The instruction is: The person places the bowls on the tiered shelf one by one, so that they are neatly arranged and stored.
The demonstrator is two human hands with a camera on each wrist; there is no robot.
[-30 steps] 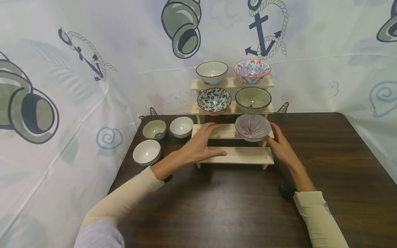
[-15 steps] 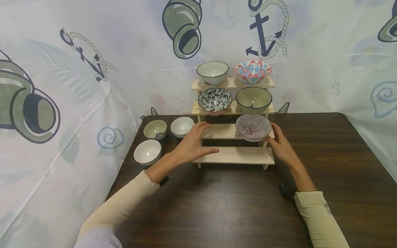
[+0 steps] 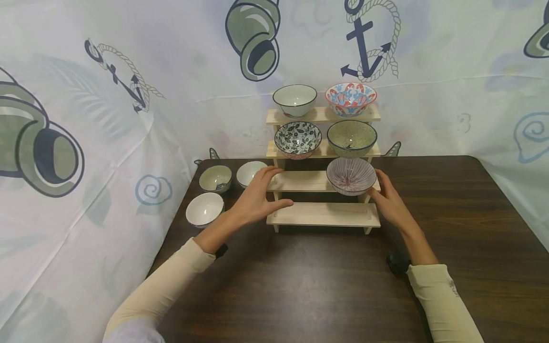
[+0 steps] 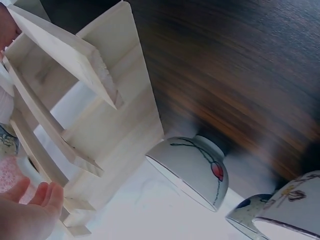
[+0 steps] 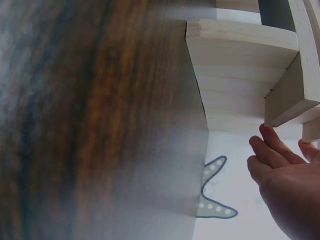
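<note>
My left hand (image 3: 256, 199) is held over the left end of the stepped wooden stand (image 3: 322, 214), thumb and fingers spread, holding nothing. Behind its fingers a white bowl (image 3: 249, 172) is partly covered; the left wrist view shows a red bud on that bowl (image 4: 192, 167). A purple-striped bowl (image 3: 350, 177) sits at the right of the stand's second step from the bottom. Beside it is my right hand (image 3: 389, 200), fingers at the step's right end and thumb close to the bowl's lower side. Whether the thumb touches the bowl, I cannot tell.
Upper steps bear a black-floral bowl (image 3: 298, 139), a speckled green bowl (image 3: 351, 138), a dark-rimmed white bowl (image 3: 295, 100) and a red-and-blue bowl (image 3: 350, 99). Left on the dark table (image 3: 300, 286) stand a small green bowl (image 3: 214, 178) and another white bowl (image 3: 204, 209). Patterned cloth (image 3: 193, 62) hangs behind.
My left hand has drawn back leftward along the stand, uncovering more of the step and covering more of the white bowl. My right hand and the striped bowl stay in place.
</note>
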